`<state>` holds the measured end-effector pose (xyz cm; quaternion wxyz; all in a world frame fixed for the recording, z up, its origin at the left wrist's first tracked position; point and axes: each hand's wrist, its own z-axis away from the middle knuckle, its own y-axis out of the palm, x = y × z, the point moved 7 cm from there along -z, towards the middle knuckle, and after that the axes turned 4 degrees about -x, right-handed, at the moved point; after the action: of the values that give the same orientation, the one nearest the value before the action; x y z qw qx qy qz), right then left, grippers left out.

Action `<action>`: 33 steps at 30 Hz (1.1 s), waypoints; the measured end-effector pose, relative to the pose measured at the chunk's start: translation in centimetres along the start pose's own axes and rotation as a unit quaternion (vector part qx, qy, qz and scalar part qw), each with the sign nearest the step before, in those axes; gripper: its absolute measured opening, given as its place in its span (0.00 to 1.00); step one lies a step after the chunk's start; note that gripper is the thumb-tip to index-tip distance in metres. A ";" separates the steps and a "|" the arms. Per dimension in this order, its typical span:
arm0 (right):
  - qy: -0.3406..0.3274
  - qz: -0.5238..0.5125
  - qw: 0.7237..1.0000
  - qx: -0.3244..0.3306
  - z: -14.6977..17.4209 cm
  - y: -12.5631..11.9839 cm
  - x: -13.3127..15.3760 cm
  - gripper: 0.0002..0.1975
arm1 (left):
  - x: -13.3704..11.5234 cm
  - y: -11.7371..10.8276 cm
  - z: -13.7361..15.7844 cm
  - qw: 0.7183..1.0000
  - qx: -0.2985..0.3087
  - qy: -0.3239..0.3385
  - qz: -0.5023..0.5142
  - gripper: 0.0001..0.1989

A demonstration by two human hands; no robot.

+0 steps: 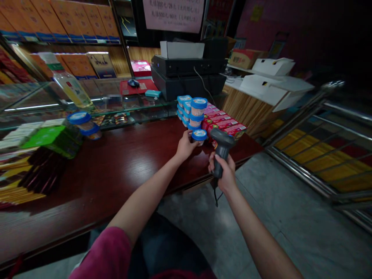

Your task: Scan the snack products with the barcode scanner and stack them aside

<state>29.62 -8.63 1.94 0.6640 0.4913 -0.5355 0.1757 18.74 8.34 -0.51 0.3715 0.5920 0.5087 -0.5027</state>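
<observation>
My left hand (185, 146) grips a small tub with a blue lid (199, 135), holding it just above the dark red wooden counter (122, 162). My right hand (223, 173) is closed around the handle of a dark barcode scanner (222, 149), whose head points toward the tub; its cable hangs below my wrist. Behind the tub stand several stacked blue-lidded tubs (192, 110) and a row of red boxes (223, 123) at the counter's right end.
A glass display case (58, 112) runs along the counter's back, with a bottle (71, 85) and blue-lidded tubs (84, 123) on it. Green and dark packs (43, 155) lie at left. A black till and printer (186, 69) sit behind. Metal rails (325, 155) stand right.
</observation>
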 end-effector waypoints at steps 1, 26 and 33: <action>0.002 -0.004 1.000 0.007 0.1 0.5 -0.2 0.18 | 0.2 -0.8 0.0 0.999 0.003 -0.014 0.032 0.31; 0.211 0.031 0.910 0.354 0.8 27.5 -14.7 0.17 | 3.1 -36.7 1.5 0.927 -0.300 -0.042 0.220 0.19; 0.208 0.053 0.920 0.329 0.9 27.0 -14.6 0.19 | 3.4 -36.5 1.4 0.935 -0.305 -0.044 0.174 0.15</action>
<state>3.29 7.19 1.56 0.5512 0.6056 -0.3225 0.4749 -17.24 15.29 -1.51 0.6379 0.5068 0.5094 -0.2770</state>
